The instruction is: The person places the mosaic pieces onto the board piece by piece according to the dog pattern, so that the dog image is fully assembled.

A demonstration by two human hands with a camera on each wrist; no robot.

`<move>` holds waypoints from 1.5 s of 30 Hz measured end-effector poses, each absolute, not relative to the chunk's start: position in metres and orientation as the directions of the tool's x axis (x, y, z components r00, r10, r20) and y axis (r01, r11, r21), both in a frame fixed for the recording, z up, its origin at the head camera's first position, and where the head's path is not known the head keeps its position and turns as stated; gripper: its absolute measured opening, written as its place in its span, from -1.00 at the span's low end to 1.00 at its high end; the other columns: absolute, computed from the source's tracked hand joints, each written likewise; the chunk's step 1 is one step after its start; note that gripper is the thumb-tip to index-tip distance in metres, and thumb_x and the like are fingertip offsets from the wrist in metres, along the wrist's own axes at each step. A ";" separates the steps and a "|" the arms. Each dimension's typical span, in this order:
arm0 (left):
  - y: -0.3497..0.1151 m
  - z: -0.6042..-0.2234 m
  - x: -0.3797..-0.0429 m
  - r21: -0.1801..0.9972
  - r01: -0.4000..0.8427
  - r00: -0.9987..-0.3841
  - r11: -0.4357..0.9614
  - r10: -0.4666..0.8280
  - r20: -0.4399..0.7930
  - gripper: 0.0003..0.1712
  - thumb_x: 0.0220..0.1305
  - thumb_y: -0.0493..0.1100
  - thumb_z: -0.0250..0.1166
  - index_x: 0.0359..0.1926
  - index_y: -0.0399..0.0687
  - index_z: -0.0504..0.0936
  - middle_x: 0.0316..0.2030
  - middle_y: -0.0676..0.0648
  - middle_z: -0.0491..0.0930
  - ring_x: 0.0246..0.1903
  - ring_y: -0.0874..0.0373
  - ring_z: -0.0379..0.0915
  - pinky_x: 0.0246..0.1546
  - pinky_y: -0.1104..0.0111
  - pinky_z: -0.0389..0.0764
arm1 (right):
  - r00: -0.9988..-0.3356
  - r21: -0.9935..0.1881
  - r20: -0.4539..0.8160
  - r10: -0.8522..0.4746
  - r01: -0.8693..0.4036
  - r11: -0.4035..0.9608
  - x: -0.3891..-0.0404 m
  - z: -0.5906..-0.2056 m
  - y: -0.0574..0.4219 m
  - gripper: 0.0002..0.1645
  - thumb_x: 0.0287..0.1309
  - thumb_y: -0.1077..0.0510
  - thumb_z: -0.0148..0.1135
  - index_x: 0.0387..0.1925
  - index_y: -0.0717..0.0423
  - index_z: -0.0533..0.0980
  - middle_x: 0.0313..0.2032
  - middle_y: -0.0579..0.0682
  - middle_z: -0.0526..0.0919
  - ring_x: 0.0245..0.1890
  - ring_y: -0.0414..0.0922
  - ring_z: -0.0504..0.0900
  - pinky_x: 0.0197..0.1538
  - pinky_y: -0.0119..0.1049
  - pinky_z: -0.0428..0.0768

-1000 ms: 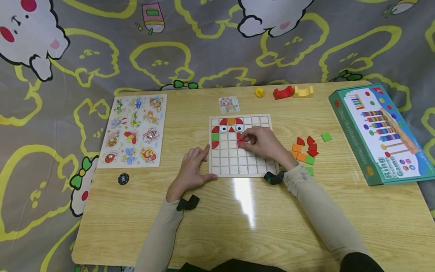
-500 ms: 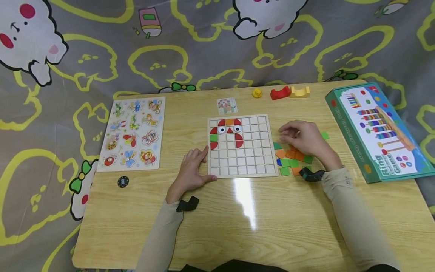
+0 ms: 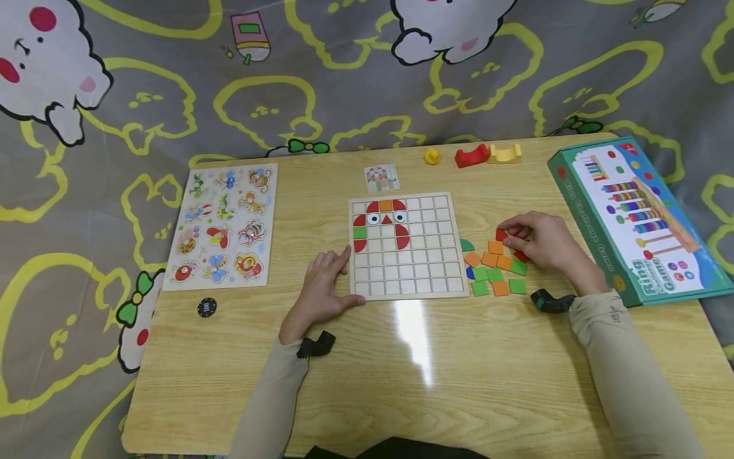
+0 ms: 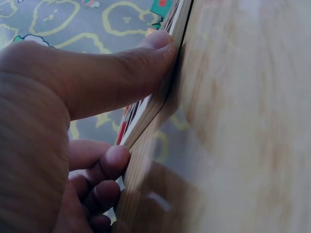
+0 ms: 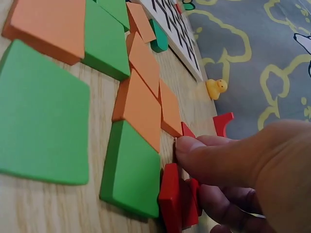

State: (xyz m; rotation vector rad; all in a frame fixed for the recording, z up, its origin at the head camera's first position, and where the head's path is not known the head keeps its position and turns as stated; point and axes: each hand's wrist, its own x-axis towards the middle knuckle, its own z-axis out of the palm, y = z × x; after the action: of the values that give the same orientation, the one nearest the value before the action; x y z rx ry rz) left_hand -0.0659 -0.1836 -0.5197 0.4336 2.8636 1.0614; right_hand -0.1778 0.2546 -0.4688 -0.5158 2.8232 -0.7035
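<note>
A grey cloth [image 3: 378, 95] with yellow outlines and white cartoon animals fills the top and left of the frame, behind a pale wooden table [image 3: 189, 382]. At left on the tabletop I see an insect puzzle [image 3: 236, 220], a black chip [image 3: 207, 307] below it. Then the left hand [image 3: 321, 287], its thumb and forefinger extended, touching the lower-left part of the gridded board [image 3: 381, 258] at centre; coloured tiles sit in its upper left. Above lies a picture card [image 3: 381, 178]; below, light glares off the wood. At upper right of centre are a yellow duck [image 3: 432, 156] and two curved blocks [image 3: 473, 156]. Right of the board, beside loose orange and green tiles [image 3: 496, 247], the right hand [image 3: 541, 237] pinches a red piece [image 3: 501, 234]. At far right lies a teal game box [image 3: 645, 217].
</note>
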 end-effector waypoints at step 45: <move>-0.184 -0.515 -0.066 0.647 0.236 -0.959 0.725 0.283 0.034 0.29 -0.16 0.22 0.60 0.51 -0.10 0.15 -0.28 0.03 0.31 -0.21 0.12 0.12 -0.11 0.27 0.13 | -0.987 -0.789 -0.015 -0.160 -0.087 0.609 -0.184 -0.468 0.186 -0.65 0.16 -0.09 0.38 -0.16 0.06 0.64 -0.22 0.04 0.73 -0.33 -0.25 0.65 -0.26 -0.58 0.52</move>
State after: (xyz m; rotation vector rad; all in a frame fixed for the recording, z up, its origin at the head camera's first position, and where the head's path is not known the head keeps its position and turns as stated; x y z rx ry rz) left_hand -0.0661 -0.1840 -0.5154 0.4301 2.8552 1.0562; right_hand -0.1840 0.1859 -0.4676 -0.2108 2.7419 -1.3370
